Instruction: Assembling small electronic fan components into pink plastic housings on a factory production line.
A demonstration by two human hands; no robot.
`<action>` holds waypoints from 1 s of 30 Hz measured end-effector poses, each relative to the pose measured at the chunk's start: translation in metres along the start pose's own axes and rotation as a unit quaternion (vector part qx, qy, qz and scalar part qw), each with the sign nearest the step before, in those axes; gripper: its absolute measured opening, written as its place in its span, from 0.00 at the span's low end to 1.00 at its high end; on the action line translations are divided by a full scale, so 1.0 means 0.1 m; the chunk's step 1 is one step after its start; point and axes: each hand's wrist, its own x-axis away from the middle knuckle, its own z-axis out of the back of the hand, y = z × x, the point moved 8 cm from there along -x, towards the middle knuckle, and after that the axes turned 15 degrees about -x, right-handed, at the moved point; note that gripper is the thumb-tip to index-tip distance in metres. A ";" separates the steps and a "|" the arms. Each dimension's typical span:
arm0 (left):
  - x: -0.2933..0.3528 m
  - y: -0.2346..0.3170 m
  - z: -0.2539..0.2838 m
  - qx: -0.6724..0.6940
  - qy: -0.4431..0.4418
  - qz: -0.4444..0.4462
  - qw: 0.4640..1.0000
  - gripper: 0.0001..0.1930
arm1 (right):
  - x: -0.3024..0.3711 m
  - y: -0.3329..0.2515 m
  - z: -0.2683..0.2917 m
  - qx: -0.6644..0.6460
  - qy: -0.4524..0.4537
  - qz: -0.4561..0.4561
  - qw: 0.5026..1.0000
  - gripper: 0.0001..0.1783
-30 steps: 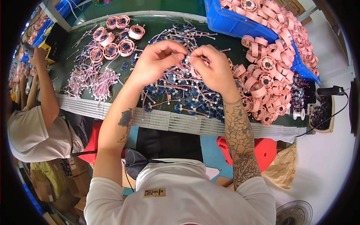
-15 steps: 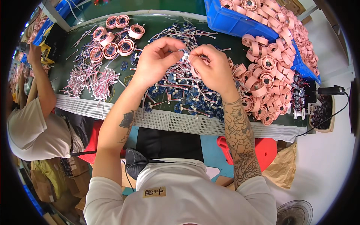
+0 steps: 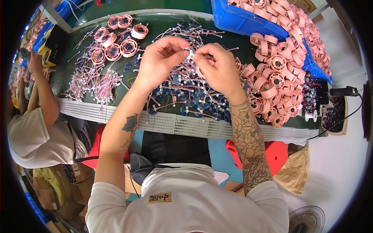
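Note:
My left hand (image 3: 160, 62) pinches a small circuit board (image 3: 188, 51) between thumb and fingers, above the middle of the bench. Facing it, my right hand (image 3: 219, 68) is closed, thumb against fingertips, on a white cable plug at the board's edge. Whether the plug sits in the board cannot be made out, as the fingers cover much of both. Below the hands spreads a heap of blue circuit boards (image 3: 188, 103) with cables. To the left lie loose red-and-white cables (image 3: 107, 87) with white plugs, and several pink ring housings (image 3: 112, 51) with boards inside.
A large pile of pink ring housings (image 3: 268, 91) stands at the right, against a blue crate (image 3: 244, 24) full of more. White perforated strip (image 3: 194, 126) lines the bench's near edge. At far left a co-worker's arm (image 3: 46, 91) reaches over the bench. A red stool (image 3: 276, 157) stands below right.
Both hands stay together at nearly the same spot, shifted very slightly up and left. My right fingers have moved a little on the plug. The piles look unchanged.

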 end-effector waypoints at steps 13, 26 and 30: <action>0.01 -0.05 0.03 0.000 0.029 0.019 0.999 0.09 | 0.00 -0.14 -0.04 0.012 0.005 0.071 0.997 0.05; 0.02 -0.08 0.00 -0.020 0.020 0.033 0.999 0.10 | -0.01 -0.13 -0.02 0.062 -0.006 0.140 0.988 0.04; -0.01 -0.06 -0.09 0.020 0.017 0.014 1.000 0.16 | -0.04 -0.04 0.05 -0.026 -0.005 0.038 0.999 0.05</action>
